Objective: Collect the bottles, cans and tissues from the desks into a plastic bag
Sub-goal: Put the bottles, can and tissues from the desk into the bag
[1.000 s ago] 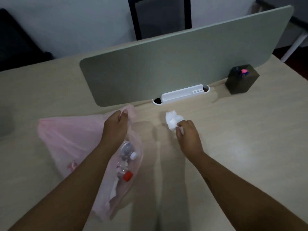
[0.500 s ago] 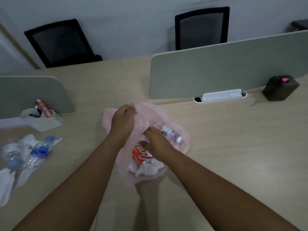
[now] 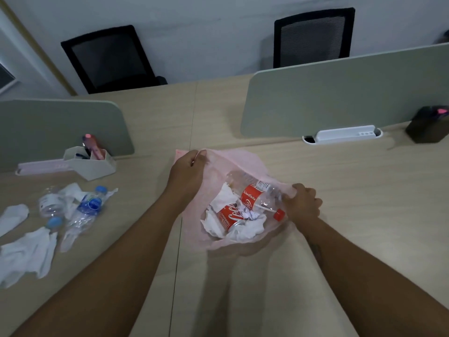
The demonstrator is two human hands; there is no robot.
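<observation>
Pink plastic bag [image 3: 233, 161] held open on the desk [image 3: 352, 215].
Left hand [image 3: 188, 170] pinches its far rim, right hand [image 3: 302, 203] grips the right edge; next, probably reach left for the loose water bottles [image 3: 90, 207] and tissues [image 3: 26, 254].

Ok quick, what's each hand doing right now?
Left hand: closed, gripping the pink bag at its far edge.
Right hand: closed, gripping the bag's right edge.

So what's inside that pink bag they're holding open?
A red can, a red-labelled bottle, a clear bottle beside it and crumpled white tissues. Whatever lies beneath that pile in the pink bag is covered.
</observation>
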